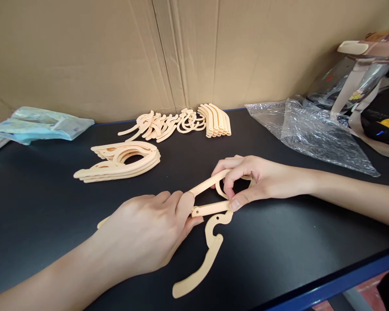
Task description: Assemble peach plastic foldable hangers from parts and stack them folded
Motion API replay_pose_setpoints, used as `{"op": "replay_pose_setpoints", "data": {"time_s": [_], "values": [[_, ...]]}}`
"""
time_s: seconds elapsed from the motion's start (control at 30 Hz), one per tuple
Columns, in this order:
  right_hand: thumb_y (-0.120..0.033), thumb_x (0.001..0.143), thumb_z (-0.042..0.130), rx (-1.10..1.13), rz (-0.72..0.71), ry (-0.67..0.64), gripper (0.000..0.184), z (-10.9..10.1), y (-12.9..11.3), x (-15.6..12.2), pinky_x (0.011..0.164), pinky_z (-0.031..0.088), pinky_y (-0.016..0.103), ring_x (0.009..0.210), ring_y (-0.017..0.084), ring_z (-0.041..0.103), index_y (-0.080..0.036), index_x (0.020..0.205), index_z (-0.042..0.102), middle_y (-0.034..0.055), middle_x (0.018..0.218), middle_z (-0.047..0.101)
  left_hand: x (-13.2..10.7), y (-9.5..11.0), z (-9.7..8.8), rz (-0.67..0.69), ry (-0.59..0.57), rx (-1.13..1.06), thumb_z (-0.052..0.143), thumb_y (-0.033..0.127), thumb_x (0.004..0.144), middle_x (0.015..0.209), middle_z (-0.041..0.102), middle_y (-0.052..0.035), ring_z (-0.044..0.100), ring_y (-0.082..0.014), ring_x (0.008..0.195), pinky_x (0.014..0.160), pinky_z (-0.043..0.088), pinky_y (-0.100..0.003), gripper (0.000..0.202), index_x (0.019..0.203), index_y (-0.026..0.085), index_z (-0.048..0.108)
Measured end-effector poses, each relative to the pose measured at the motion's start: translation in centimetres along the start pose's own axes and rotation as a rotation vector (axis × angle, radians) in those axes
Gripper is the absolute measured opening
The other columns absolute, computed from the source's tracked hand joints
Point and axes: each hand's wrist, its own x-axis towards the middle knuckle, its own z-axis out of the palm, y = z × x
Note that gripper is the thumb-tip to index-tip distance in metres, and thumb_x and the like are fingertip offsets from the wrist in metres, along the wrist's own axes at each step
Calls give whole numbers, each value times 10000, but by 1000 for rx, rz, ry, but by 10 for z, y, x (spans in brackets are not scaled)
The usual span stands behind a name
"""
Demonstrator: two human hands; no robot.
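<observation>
Your left hand [149, 235] is closed around one end of the peach folding hanger [210, 209], thumb and fingers clamped on its two bars. Your right hand [256, 177] pinches the ring at the other end between thumb and curled fingers. The hanger sits low over the black table [278, 242], in front and to the right of the stack of folded hangers [116, 166]. Its curved arm [197, 276] trails loose toward you. Grip close to the joint, it seems best, so the bars line up squarely, and watch that the loose arm does not snag. Loose hanger parts [181, 121] lie behind the stack, and a plastic bag [311, 129] lies well to its right.
</observation>
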Motion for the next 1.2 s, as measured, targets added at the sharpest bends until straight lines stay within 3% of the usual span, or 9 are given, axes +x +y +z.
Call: {"op": "replay_pose_setpoints", "data": {"time_s": [0.37,0.73,0.93,1.03,1.1,1.2], "values": [[-310,840,788,-1,0,14,194,1,0,0,893,448,274,953,134,571,-157,755,705,24,1020,624,6,-1,-5,46,-7,19,289,227,1039,566,491,28,532,-179,422,410,319,-331,324,786,206,490],[-281,824,799,-8,10,37,153,2,0,-2,841,448,243,956,125,569,-166,767,716,16,1003,615,1,0,2,8,150,-14,409,277,1020,611,438,25,454,-167,542,489,275,-338,277,773,193,503],[-250,875,739,96,10,136,114,4,1,-4,810,471,259,865,110,589,-176,803,691,5,962,610,1,-5,-5,40,180,-125,449,103,869,711,551,-42,476,-215,683,544,358,-338,148,800,169,563],[-237,928,667,94,-12,178,114,3,2,-4,827,472,260,858,106,593,-174,836,690,11,966,616,2,-4,-7,89,178,-157,435,89,877,802,629,-83,514,-257,792,658,427,-385,175,863,144,600],[-253,945,643,81,-12,216,131,3,3,-3,837,471,263,866,113,600,-172,856,694,16,966,614,1,-3,-8,104,173,-161,429,87,908,917,679,-98,543,-274,918,843,450,-441,194,958,123,612],[-286,952,631,73,-5,315,142,3,5,-3,859,465,271,896,126,609,-178,882,692,15,978,626,0,-2,-7,85,144,-167,423,60,915,1159,680,-114,523,-296,1176,1085,353,-501,261,1103,116,595]]}}
